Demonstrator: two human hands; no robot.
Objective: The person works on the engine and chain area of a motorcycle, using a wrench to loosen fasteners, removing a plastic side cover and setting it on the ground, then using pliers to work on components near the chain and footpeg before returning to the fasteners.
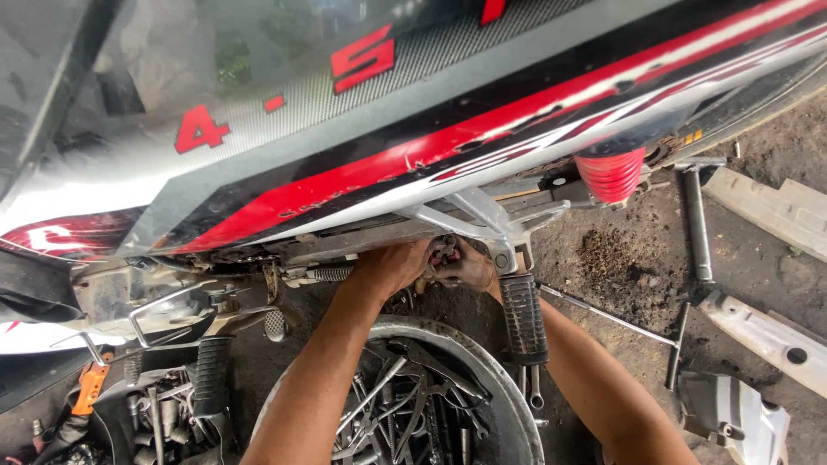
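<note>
Both hands up under the motorcycle body panel (pixel 362 146), close together at a small dark metal part (pixel 444 251) just below the silver footrest bracket (pixel 482 220). Left hand (pixel 392 269) closed, knuckles toward camera, touching the part from the left. Right hand (pixel 469 269) wraps it from the right, fingers curled; grip on the part looks firm but is partly hidden by the bracket. The black ribbed footpeg (pixel 524 317) hangs down in front of the right forearm.

Near, between the forearms: a round tyre rim used as a bin (pixel 482 362), filled with loose spanners and rods (pixel 405 405). Near left: a second heap of tools (pixel 164 413), an orange-handled one (pixel 90 386) at its edge.

Panel is grey and black with red stripes and red markings, far across the whole frame. Red coil spring (pixel 612 172) at far right. Long T-handle tool (pixel 696 220) lies on the dirt floor (pixel 620 267), right, well apart from the hands. Pale plastic covers (pixel 780 207) further right.
</note>
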